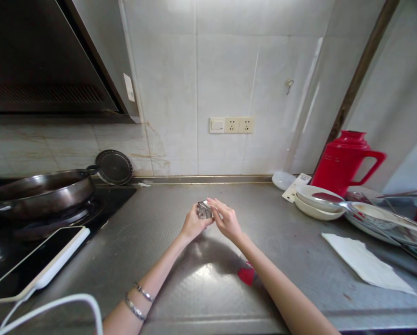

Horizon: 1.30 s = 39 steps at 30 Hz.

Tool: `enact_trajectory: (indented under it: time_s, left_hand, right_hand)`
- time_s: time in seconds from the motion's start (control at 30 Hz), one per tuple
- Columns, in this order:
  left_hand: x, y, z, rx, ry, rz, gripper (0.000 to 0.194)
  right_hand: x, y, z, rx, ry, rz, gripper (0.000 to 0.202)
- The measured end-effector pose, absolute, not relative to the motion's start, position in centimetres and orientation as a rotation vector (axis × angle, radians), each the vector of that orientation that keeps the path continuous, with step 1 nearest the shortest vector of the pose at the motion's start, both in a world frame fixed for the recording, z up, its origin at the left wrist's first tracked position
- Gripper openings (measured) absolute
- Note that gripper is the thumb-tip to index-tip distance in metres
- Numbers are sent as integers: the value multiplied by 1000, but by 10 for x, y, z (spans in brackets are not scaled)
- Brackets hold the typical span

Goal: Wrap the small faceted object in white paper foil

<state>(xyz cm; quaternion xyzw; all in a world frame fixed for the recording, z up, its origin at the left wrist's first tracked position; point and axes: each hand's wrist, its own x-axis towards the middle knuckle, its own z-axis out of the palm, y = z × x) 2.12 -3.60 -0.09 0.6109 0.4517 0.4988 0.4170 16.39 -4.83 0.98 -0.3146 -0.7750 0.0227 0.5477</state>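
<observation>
Both hands meet over the middle of the metal counter (166,223). My left hand (193,224) is wrapped around a small shiny grey object (204,210) with a faceted look, and its exact kind cannot be made out. Bent fingers of my right hand (226,219) press together against the object's right side and upper edge, covering part of it. Below my right forearm, a red piece (246,273) is partly hidden by the arm.
At left, a steel pan (51,190) sits on the stove beside a phone (37,265) with a white cable (86,300). To the right are a red thermos (341,163), stacked bowls (316,209), plates (372,228) and a white paper sheet (365,263).
</observation>
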Motion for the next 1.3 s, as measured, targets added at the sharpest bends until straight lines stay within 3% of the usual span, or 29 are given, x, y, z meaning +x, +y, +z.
enact_trajectory:
  time_s: [0.6,0.83,1.03,1.2,1.3]
  left_hand:
    - [20,-36,1,1510,1099,1233,56]
    - [22,-45,-2,1674,1081,1243,59]
    - [21,-45,3,1717,1054,1328,60]
    - [19,-38,-2,1654,1076,1325,60]
    - [17,-37,-4,1651,1115,1269,74]
  right_hand:
    - [162,-51,10,-663,-1866,64,31]
    - [161,-42,10,-926,-1575,478,35]
    - [160,-44,20,-821,-1459,1002,38]
    - [160,-49,24,-663,-1606,1139,61]
    - [159,-48,23,-686,-1592,1110,61]
